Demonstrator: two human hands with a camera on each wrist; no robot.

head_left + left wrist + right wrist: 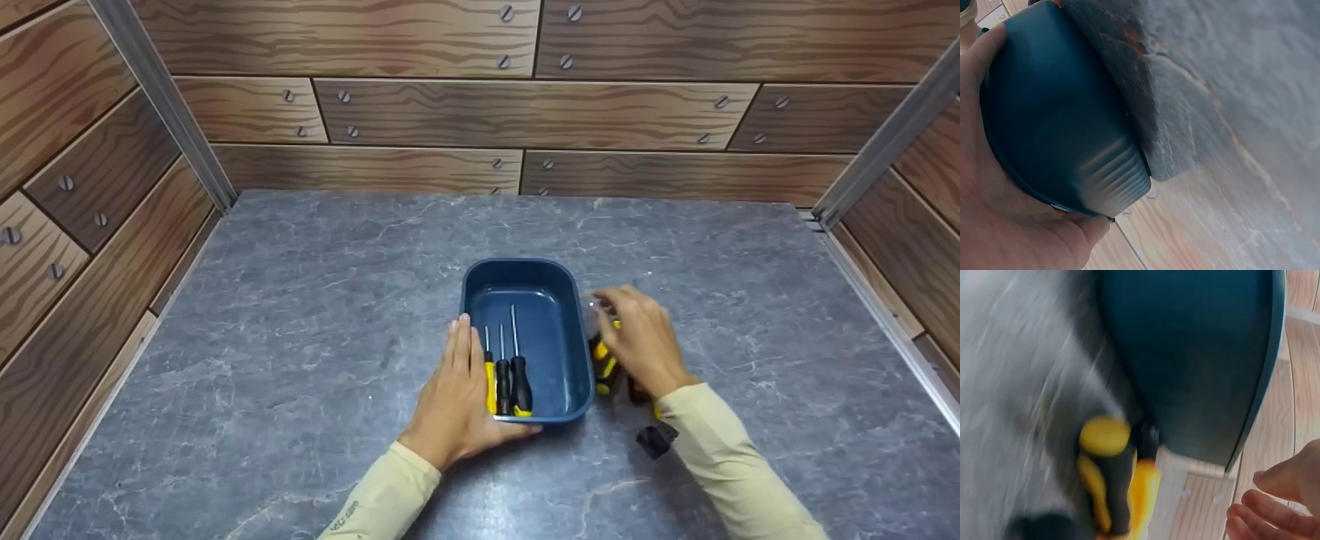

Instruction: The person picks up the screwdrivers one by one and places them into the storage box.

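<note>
A dark blue bin (pixel 566 330) stands on the table with three screwdrivers (pixel 521 386) lying side by side in its near left part, shafts pointing away. My left hand (pixel 457 397) rests against the bin's near left corner, its straight fingers along the left wall and thumb along the near wall. The left wrist view shows the left palm (pixel 994 219) close to the bin's rim. Right of the bin, my right hand (pixel 641 337) hovers with loosely bent fingers above black-and-yellow handles (pixel 1109 472). In the right wrist view nothing shows between thumb and fingers (pixel 1275 512).
A small black object (pixel 656 441) lies near the right sleeve, which partly covers the things beneath it. The grey marbled table (pixel 300 315) is bounded by wood-patterned walls (pixel 420 112) with metal corner posts (pixel 169 112).
</note>
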